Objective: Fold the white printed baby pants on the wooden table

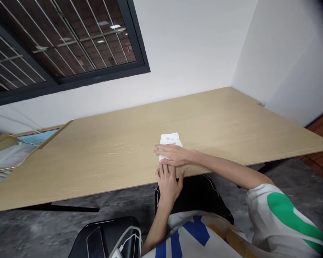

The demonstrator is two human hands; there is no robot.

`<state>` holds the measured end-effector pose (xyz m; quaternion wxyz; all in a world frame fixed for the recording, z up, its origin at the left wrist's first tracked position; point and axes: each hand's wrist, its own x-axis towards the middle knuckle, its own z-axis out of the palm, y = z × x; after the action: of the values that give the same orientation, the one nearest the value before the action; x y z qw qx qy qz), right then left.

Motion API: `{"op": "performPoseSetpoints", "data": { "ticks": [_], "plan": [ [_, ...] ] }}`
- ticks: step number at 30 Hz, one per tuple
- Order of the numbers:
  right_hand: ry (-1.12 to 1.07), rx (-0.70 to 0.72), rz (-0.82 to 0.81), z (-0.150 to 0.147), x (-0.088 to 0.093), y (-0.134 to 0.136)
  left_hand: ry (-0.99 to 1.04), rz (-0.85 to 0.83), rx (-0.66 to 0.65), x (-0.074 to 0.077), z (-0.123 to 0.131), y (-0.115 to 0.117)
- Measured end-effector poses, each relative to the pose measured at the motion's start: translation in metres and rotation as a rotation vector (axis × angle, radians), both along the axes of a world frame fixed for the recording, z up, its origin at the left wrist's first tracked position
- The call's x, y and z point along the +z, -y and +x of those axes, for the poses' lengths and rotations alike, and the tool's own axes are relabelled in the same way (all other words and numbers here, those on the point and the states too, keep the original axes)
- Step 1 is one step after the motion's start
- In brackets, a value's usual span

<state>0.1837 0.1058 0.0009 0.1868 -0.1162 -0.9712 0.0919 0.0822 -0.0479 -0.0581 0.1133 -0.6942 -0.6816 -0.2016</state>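
A small white sheet, paper or thin cloth with faint printed marks (170, 138), lies flat on the wooden table (118, 143) near its front edge. Across its middle rests my right hand (174, 154), fingers stretched out to the left and slightly blurred, covering much of it. Just below, my left hand (168, 182) lies with fingers spread and pointing away from me, its fingertips at the sheet's near edge. Part of that edge is hidden by the hands, so I cannot tell whether the left fingertips press on the sheet or on the table.
A cardboard box (13, 150) with blue and white contents stands beyond the table's left end. On a black chair (110, 229) at lower left lie a phone (95, 243) and a white cable (126, 231). A barred window (70, 39) and white walls bound the table's far side.
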Motion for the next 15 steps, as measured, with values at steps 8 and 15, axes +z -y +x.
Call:
{"op": "performPoseSetpoints", "data": {
  "ticks": [8, 15],
  "plan": [
    [0.028, 0.139, -0.023, -0.007, -0.029, 0.013, -0.003, -0.026, 0.000, 0.003, 0.002, 0.000],
    [0.135, -0.011, -0.097, 0.003, -0.048, -0.024, -0.011, -0.082, 0.012, 0.004, 0.002, 0.001]
  ]
}}
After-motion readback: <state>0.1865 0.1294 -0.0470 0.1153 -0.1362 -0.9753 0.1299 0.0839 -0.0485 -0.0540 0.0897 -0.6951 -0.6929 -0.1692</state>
